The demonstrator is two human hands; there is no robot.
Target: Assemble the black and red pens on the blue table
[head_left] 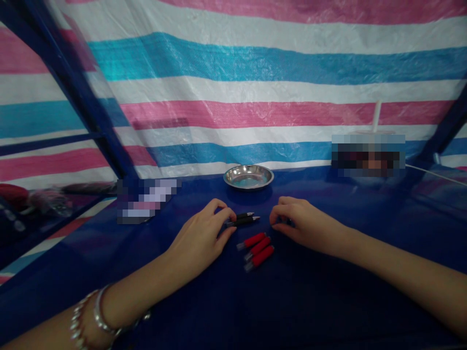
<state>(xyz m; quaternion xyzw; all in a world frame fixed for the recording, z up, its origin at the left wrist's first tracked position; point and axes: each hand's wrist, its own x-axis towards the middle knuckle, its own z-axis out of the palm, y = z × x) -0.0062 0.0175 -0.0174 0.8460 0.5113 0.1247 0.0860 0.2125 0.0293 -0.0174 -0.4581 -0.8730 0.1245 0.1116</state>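
Observation:
Two black pens (245, 221) lie side by side on the blue tabletop, their pale tips to the right. My left hand (204, 228) has its thumb and forefinger closed on their left ends, which the fingers partly hide. To the right of the tips is my right hand (301, 218), resting low with fingers curled and fingertips close to the thumb. Whatever it may hold is hidden. Between and nearer than the hands lie three short, red, pen-like pieces (260, 250) with clear ends, slanting in a row.
A shiny round metal dish (248, 178) stands beyond the hands, near the back of the blue table (310, 301). Blurred-out items lie at the back left and back right. A striped plastic sheet (233, 92) hangs behind, with blue frame posts (78, 97) at the sides.

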